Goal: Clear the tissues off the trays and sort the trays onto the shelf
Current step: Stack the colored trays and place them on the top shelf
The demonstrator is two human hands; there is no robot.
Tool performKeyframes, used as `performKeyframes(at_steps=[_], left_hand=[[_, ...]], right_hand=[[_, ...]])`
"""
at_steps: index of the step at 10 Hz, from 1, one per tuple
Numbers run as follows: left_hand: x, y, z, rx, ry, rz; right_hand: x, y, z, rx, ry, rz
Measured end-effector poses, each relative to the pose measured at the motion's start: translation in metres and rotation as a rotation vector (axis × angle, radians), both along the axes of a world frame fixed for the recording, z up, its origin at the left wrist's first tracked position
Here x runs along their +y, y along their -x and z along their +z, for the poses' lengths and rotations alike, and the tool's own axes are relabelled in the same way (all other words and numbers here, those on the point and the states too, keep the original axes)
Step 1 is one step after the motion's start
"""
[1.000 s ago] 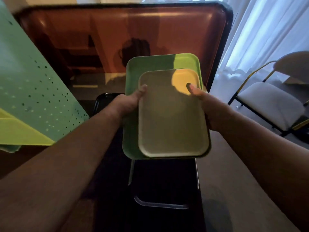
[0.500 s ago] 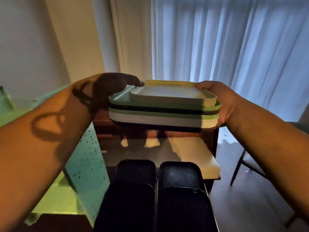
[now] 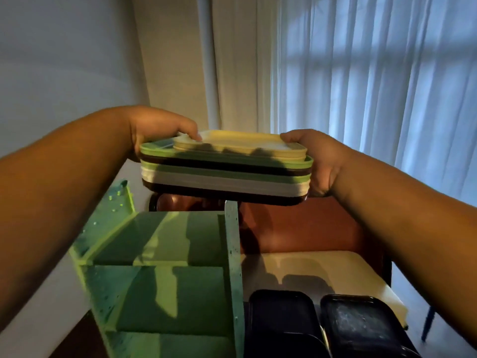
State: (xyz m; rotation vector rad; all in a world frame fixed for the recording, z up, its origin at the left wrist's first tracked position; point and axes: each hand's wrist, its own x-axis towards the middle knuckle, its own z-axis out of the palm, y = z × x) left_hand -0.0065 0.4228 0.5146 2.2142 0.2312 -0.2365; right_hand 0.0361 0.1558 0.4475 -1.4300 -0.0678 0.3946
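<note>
- Head view: a stack of trays is being held in the air, clamped between the left hand and the right hand, thumbs on top.
- No tissues are being seen on it.
- The sorting step is judged underway; the green shelf, below the left fingers, is to be reached next, one tray being slid into a slot.

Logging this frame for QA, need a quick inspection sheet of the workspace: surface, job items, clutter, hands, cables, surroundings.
Surface: green shelf unit below, its compartments bare where visible.
Job's things: stack of trays held in the air, small pale tray on top; no tissues seen.
Clutter: two dark trays lower right on a pale tray; brown tray behind.
Grippers: left hand and right hand grip the stack's ends.
Cables: nothing seen.
Surroundings: white curtain, plain wall.
</note>
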Motion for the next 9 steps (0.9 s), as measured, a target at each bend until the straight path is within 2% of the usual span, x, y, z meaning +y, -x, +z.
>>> performKeyframes(at_steps=[1, 2, 3, 4, 5, 6, 7, 8, 9], left_hand=[[0.042, 0.009, -0.003, 0.108, -0.017, 0.019], [0.075, 0.012, -0.017, 0.123, -0.011, 0.065], [0.096, 0.015, -0.034, 0.067, -0.035, 0.138], [0.11, 0.013, -0.05, 0.056, -0.039, 0.161], [0.119, 0.01, -0.056, 0.02, -0.046, 0.213], [0.127, 0.007, -0.057, 0.003, -0.073, 0.242], [0.132, 0.002, -0.055, 0.002, -0.16, 0.27], [0.126, -0.001, -0.061, -0.005, -0.262, 0.306], [0.124, -0.005, -0.075, -0.077, -0.264, 0.296]], right_hand=[[0.048, 0.003, 0.003, -0.022, 0.048, -0.005], [0.088, 0.012, 0.005, -0.068, 0.126, 0.007], [0.118, 0.013, 0.005, -0.1, 0.237, 0.009], [0.14, 0.012, 0.01, -0.288, 0.41, 0.0], [0.153, 0.007, 0.018, -0.363, 0.446, -0.054], [0.172, 0.012, 0.025, -0.495, 1.003, 0.16], [0.192, 0.007, 0.011, -0.681, 1.34, 0.167], [0.202, -0.015, 0.002, -0.615, 1.286, 0.153], [0.207, -0.013, -0.016, -0.604, 1.124, 0.12]])
